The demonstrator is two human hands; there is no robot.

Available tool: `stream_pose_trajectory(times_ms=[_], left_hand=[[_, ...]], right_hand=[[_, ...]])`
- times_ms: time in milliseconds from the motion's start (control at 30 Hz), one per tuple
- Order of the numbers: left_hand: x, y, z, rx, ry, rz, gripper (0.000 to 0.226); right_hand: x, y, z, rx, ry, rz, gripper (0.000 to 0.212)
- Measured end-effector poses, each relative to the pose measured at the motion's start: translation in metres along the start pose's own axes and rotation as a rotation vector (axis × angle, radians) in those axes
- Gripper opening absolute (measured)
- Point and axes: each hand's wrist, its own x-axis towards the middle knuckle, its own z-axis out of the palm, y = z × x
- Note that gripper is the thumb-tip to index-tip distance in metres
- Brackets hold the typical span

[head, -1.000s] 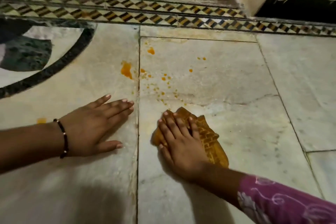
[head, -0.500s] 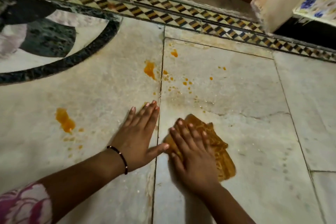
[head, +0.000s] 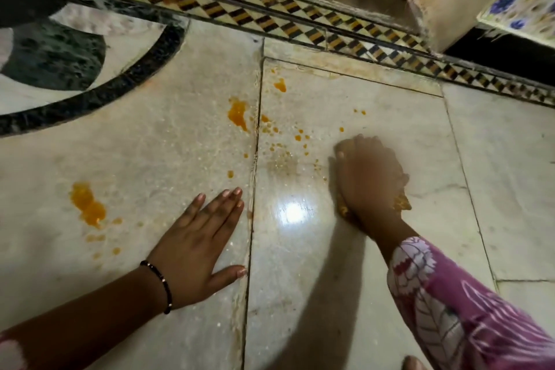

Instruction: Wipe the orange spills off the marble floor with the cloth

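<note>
My right hand (head: 368, 182) presses an orange-stained cloth (head: 401, 204) flat against the pale marble floor (head: 300, 279); the hand hides most of the cloth. To its left lie several small orange drops (head: 279, 146). A bigger orange spill (head: 237, 112) sits beside the slab joint, and a small blot (head: 280, 85) lies further back. Another large spill (head: 88, 206) is on the left slab. My left hand (head: 199, 245), wearing a dark bead bracelet, rests flat on the floor with fingers spread, holding nothing.
A checkered tile border (head: 270, 18) runs along the back, with a raised step behind it. A black curved inlay (head: 99, 96) crosses the left floor. A pale pillar base (head: 444, 9) stands at the back right. Floral cloth (head: 522, 0) shows at the top right.
My right hand has slid the cloth away from me and to the right, up beside the small drops. The left hand stays flat on the floor. The camera has tilted.
</note>
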Motion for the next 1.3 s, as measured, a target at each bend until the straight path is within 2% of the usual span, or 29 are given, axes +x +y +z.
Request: stream_pose_trajectory(times_ms=[200, 333, 400, 500, 633, 700, 767, 900, 1033, 1100, 1200, 1300], left_hand=[[0.000, 0.001, 0.004, 0.041, 0.018, -0.002, 0.089], [-0.001, -0.002, 0.002, 0.047, 0.012, 0.017, 0.089], [-0.002, -0.002, 0.002, 0.046, 0.017, 0.019, 0.089], [-0.003, -0.001, 0.004, 0.044, 0.022, 0.005, 0.089], [-0.002, -0.002, 0.001, 0.059, 0.012, 0.011, 0.090], [-0.002, -0.002, 0.000, 0.062, -0.001, 0.015, 0.089], [-0.002, -0.002, 0.000, 0.063, -0.008, 0.016, 0.088], [-0.003, -0.001, 0.000, 0.072, 0.010, 0.016, 0.088], [-0.004, 0.000, 0.000, 0.045, 0.055, -0.010, 0.090], [-0.004, 0.001, 0.000, 0.045, 0.067, -0.017, 0.091], [-0.005, 0.002, 0.002, 0.045, 0.071, -0.022, 0.089], [-0.011, 0.007, 0.004, 0.029, 0.073, -0.080, 0.086]], right_hand=[[-0.060, -0.052, 0.013, -0.033, -0.018, -0.365, 0.070], [-0.122, -0.011, 0.016, -0.040, -0.061, -0.494, 0.066], [-0.127, 0.032, 0.011, -0.074, -0.075, -0.471, 0.066], [-0.104, 0.072, 0.000, -0.099, -0.064, -0.283, 0.070], [-0.046, 0.049, -0.004, -0.028, 0.016, -0.013, 0.072], [-0.024, 0.019, -0.002, -0.006, -0.008, 0.019, 0.071], [-0.018, -0.012, -0.001, -0.039, -0.032, -0.100, 0.073], [-0.053, -0.052, 0.007, -0.092, -0.052, -0.451, 0.071], [-0.122, -0.031, 0.016, -0.098, -0.075, -0.659, 0.066], [-0.145, 0.002, 0.019, -0.102, -0.083, -0.642, 0.066], [-0.146, 0.039, 0.015, -0.091, -0.052, -0.410, 0.071], [-0.112, 0.034, 0.010, -0.081, -0.028, -0.247, 0.072]])
